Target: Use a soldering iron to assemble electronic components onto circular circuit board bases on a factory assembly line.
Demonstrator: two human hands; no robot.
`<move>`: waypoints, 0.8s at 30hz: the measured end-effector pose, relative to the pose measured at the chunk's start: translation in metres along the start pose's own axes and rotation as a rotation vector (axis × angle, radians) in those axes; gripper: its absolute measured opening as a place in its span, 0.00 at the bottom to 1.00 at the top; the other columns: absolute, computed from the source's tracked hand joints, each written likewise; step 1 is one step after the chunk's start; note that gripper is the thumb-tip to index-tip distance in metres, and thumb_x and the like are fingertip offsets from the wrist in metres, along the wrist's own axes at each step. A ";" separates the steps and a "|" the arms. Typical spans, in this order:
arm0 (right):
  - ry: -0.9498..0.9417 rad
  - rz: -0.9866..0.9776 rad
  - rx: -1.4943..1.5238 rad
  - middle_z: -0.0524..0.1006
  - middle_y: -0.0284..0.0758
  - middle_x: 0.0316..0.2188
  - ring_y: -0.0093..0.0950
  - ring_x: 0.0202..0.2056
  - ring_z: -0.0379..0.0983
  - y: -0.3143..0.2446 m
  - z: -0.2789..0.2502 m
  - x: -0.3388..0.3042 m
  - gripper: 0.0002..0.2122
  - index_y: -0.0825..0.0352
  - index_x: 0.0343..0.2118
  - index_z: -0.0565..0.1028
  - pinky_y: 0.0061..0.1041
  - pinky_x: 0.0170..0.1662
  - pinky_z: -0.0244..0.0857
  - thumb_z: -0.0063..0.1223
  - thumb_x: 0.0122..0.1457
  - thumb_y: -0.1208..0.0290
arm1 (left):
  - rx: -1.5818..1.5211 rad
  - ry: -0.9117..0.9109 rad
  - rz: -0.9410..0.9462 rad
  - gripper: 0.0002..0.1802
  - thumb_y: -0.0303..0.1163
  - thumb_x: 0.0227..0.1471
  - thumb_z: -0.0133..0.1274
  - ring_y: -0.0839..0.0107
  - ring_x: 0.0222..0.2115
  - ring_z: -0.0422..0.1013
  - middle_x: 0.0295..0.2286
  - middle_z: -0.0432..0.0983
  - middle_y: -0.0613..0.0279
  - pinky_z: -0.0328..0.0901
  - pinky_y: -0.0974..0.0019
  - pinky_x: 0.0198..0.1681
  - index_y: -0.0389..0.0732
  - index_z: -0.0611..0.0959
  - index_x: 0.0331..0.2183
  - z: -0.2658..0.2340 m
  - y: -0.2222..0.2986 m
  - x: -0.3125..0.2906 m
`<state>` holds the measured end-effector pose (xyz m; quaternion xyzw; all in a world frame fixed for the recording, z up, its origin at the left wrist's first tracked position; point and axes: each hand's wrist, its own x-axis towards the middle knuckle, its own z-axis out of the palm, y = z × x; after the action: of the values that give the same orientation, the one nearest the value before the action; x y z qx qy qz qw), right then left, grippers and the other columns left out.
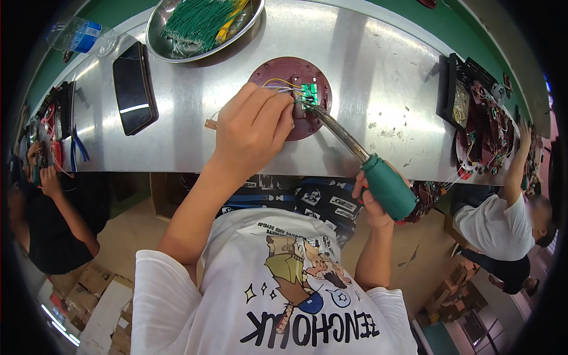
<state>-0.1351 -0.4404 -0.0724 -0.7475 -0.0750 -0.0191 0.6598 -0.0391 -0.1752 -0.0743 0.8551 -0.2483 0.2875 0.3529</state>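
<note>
My left hand (253, 121) pinches thin wires (281, 88) by the green circuit board (311, 90) on the maroon disc (284, 67), midway along the surface (390, 71); my right hand (373, 204) grips the soldering iron (387, 186). I should keep the wires still, the tip (314, 109) on one spot.

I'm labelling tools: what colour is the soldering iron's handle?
The handle is dark green, best seen in the head view.

Black lettering (307, 329) on white T-shirt (236, 284), printed words (345, 204) on patterned pants (322, 196)
</note>
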 end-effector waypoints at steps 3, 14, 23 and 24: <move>0.055 0.069 0.115 0.77 0.38 0.25 0.24 0.23 0.73 -0.004 0.006 -0.002 0.13 0.77 0.35 0.77 0.22 0.28 0.68 0.61 0.52 0.71 | -0.003 0.001 -0.013 0.10 0.15 0.40 0.62 0.61 0.25 0.72 0.25 0.76 0.57 0.67 0.63 0.26 0.34 0.82 0.29 0.000 0.002 0.001; 0.033 0.071 0.101 0.78 0.40 0.28 0.25 0.22 0.74 0.001 0.004 -0.003 0.17 0.78 0.39 0.77 0.22 0.26 0.68 0.62 0.53 0.68 | 0.011 -0.005 -0.010 0.10 0.16 0.40 0.62 0.60 0.25 0.72 0.26 0.77 0.57 0.68 0.63 0.27 0.34 0.82 0.30 -0.001 0.002 0.001; 0.123 0.047 0.239 0.73 0.51 0.41 0.31 0.20 0.73 0.006 0.002 -0.011 0.24 0.76 0.44 0.73 0.26 0.21 0.67 0.61 0.55 0.57 | 0.033 0.023 0.046 0.10 0.20 0.40 0.60 0.61 0.26 0.70 0.26 0.74 0.59 0.67 0.62 0.27 0.35 0.80 0.30 0.002 -0.003 -0.001; 0.138 0.047 0.255 0.73 0.51 0.41 0.30 0.20 0.73 0.007 -0.001 -0.012 0.24 0.77 0.44 0.72 0.26 0.21 0.67 0.60 0.56 0.57 | 0.030 0.017 0.041 0.09 0.20 0.40 0.60 0.61 0.26 0.70 0.26 0.74 0.59 0.67 0.62 0.27 0.35 0.81 0.30 0.002 -0.002 -0.001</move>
<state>-0.1457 -0.4430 -0.0804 -0.6562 -0.0139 -0.0451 0.7531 -0.0383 -0.1751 -0.0772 0.8525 -0.2582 0.3058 0.3362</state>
